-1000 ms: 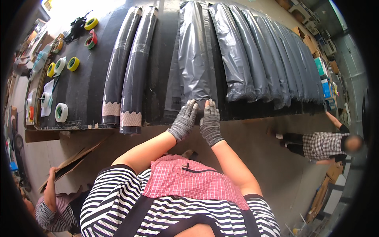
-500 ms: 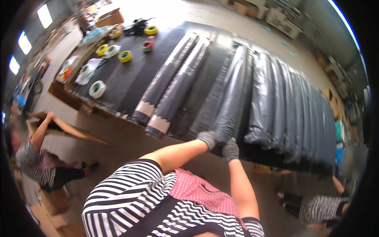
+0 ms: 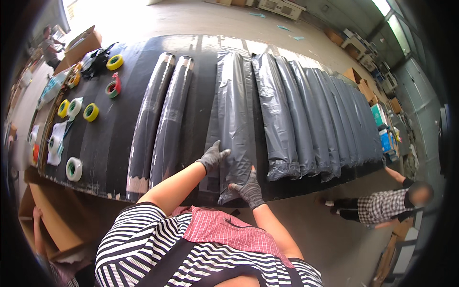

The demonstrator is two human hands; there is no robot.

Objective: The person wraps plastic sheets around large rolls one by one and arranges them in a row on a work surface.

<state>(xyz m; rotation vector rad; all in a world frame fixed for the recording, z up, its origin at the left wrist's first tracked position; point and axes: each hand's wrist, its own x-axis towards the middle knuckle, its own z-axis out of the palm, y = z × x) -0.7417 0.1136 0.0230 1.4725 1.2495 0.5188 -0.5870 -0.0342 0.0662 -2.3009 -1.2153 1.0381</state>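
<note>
A long roll in a shiny grey plastic bag [image 3: 235, 110] lies on the dark table [image 3: 110, 143] in front of me, its near end at the table's edge. My left hand [image 3: 213, 157], in a grey glove, is at the left side of this bag with its fingers spread. Lower down, my right hand [image 3: 248, 190] is at the bag's near end on the right. Its thumb and forefinger are bare-tipped and stretched apart over the plastic. To the left lie two dark rolls [image 3: 149, 115] in clear film.
Several bagged rolls [image 3: 313, 115] lie side by side on the right. Tape rolls [image 3: 74, 168] and a red tape dispenser [image 3: 113, 86] are on the left of the table. One person holds a cardboard box [image 3: 57, 210] at lower left; another person [image 3: 382, 205] is at the right.
My hands were close together at the bag's near end and are now apart. The left has moved up along the bag's left side. The view has shifted, and the bagged roll appears further left.
</note>
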